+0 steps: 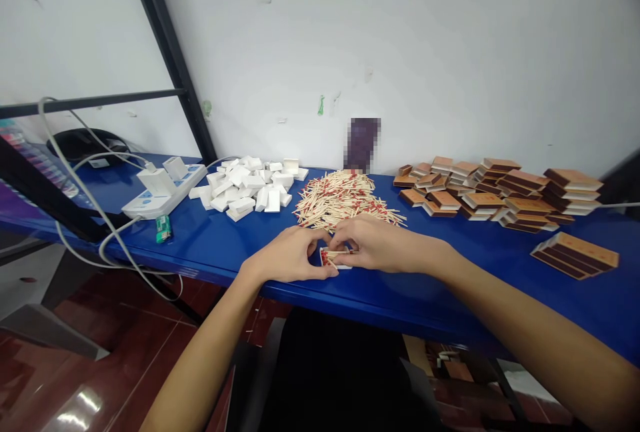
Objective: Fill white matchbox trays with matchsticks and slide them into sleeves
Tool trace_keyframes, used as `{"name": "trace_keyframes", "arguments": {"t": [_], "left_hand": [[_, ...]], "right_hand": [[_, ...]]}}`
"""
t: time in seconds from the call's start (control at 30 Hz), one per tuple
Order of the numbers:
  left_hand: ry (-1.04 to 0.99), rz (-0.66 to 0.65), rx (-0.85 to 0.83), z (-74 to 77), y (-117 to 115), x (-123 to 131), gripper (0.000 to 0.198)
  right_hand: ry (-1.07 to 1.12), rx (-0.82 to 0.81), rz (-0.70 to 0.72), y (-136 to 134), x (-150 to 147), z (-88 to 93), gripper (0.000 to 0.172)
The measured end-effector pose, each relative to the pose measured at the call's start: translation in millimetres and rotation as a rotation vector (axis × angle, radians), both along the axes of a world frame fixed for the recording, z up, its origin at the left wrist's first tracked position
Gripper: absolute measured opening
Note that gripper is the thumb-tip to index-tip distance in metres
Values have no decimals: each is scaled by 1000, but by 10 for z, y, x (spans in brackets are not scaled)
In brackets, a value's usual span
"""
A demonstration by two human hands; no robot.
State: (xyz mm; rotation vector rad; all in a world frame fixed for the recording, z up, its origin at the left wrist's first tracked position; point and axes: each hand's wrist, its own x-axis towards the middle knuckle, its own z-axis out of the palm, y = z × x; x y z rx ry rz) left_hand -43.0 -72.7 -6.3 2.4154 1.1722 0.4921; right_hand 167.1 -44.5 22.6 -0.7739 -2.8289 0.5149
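A small white matchbox tray (346, 267) lies on the blue table near its front edge, with red-tipped matches (327, 257) inside. My left hand (293, 255) grips the tray's left end between thumb and fingers. From the right, my right hand (373, 244) reaches over the tray, its fingers pinched on matches in it; the hand hides much of the tray. Just behind both hands spreads a large heap of loose matches (345, 199).
White empty trays (250, 182) are piled at the back left. Brown matchbox sleeves (485, 202) stand stacked at the right, with a separate group of sleeves (575, 255) nearer the front. A power strip (165, 192), cables and a green packet (163, 228) lie at the left.
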Motion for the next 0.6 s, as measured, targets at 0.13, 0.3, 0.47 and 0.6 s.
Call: {"name": "trace_keyframes", "arguments": {"t": [0.13, 0.3, 0.47, 0.6], "left_hand": [[10, 12, 0, 18, -12, 9, 41], [26, 28, -5, 31, -12, 34, 38], [57, 62, 77, 14, -2, 99, 34], [88, 55, 132, -8, -14, 126, 22]], "right_hand": [[23, 63, -71, 17, 168, 41, 17], [-79, 79, -164, 106, 410, 2, 16], [-186, -21, -163, 137, 399, -40, 13], [-226, -88, -179, 149, 357, -32, 7]]}}
